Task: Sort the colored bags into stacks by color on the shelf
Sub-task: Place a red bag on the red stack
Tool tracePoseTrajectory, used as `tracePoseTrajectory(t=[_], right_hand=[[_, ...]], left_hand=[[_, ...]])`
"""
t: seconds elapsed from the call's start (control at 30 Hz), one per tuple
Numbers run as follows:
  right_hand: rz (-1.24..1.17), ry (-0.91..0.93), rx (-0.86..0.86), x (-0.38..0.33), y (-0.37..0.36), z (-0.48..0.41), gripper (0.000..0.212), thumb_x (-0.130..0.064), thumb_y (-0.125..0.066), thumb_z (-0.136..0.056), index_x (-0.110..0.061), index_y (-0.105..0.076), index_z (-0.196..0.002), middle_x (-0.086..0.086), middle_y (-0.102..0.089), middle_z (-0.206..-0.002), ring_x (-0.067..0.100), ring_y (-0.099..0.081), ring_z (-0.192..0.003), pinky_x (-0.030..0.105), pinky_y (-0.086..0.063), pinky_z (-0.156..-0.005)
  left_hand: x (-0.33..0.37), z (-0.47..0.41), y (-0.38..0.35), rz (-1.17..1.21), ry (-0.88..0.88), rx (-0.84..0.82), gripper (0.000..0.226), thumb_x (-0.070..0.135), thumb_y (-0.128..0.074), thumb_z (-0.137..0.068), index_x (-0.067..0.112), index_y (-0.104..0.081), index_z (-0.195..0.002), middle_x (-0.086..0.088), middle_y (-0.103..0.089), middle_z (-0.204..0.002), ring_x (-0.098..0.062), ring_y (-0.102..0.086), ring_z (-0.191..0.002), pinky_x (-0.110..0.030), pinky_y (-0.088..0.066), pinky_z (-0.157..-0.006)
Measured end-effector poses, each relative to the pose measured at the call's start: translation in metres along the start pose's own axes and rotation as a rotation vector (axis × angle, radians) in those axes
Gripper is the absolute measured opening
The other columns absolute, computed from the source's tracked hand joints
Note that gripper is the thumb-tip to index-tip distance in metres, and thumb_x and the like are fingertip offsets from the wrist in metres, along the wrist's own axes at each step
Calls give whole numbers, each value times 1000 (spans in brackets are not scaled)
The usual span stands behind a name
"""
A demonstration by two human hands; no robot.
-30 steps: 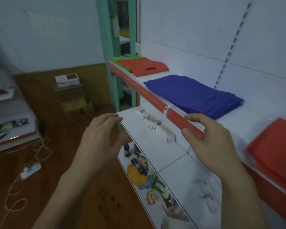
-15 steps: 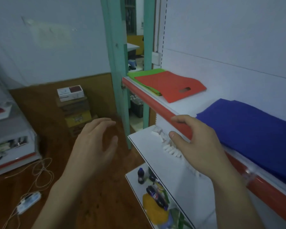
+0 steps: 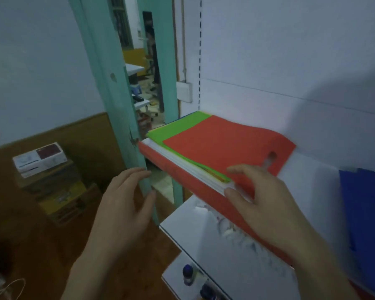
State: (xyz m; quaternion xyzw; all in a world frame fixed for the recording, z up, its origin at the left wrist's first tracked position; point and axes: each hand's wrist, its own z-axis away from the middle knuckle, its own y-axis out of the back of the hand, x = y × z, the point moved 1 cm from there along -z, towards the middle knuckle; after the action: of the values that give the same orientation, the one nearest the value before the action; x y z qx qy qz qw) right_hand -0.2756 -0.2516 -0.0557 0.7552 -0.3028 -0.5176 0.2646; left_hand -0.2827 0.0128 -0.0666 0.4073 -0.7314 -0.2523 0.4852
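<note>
The red bag (image 3: 221, 146) lay flat on the green bag (image 3: 182, 126) at the left end of the shelf (image 3: 182, 180). Its long axis ran along the shelf, handle hole pointing right toward the blue bags (image 3: 364, 202). The right hand (image 3: 266, 202) was nearer, fingers spread and empty at the bag's near corner. The left hand (image 3: 123, 208) hung open and empty, off the shelf.

Head-worn camera (the only view) looks forward and down, close to the shelf (image 3: 173, 169).
</note>
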Motion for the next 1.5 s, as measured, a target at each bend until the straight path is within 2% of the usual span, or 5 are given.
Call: tracePoseTrajectory(t=[0.73, 0.9, 1.07, 1.33, 1.5], right_hand=[[446, -475, 162, -24, -88, -118, 41, -66, -36, -82, -46, -62, -107, -39, -58, -110, 5, -38, -138, 44, -2, -123], [436, -615, 640, -15, -55, -102, 24, -37, -62, -92, -26, -70, -112, -1, -69, -115, 24, -63, -106, 24, -37, -93], [291, -897, 541, -4, -41, -82, 41, -48, -64, -88, -39, -58, -128, 0, -65, -120, 18, -60, -97, 33, -43, -83], [-267, -746, 818, -15, -52, -77, 50, -22, -84, -76, -42, -63, -117, -13, -69, -114, 16, -74, -85, 34, -61, -68], [-256, -804, 917, -13, -53, -72, 56, -43, -82, -75, -48, -56, -124, -9, -58, -132, 13, -62, -116, 46, -56, -90]], left_hand=[[-72, -247, -80, -68, -349, -348, 46, 59, -50, -90, 38, -53, -130, 18, -57, -125, -8, -43, -127, -47, -28, -103], [-69, -254, -88, -69, -470, -338, 46, 46, -69, -82, 32, -61, -126, 12, -65, -112, -15, -55, -116, -50, -36, -93], [-60, -255, -93, 8, -548, -386, 49, 32, -79, -75, 32, -63, -121, 11, -67, -105, -17, -62, -106, -49, -45, -89], [-54, -269, -98, 425, -568, -454, 54, 6, -77, -72, 36, -61, -114, 27, -55, -112, 6, -55, -100, -1, -34, -86], [-62, -281, -108, 668, -383, -441, 47, 9, -80, -72, 41, -63, -102, 9, -48, -126, -4, -65, -99, -34, -54, -91]])
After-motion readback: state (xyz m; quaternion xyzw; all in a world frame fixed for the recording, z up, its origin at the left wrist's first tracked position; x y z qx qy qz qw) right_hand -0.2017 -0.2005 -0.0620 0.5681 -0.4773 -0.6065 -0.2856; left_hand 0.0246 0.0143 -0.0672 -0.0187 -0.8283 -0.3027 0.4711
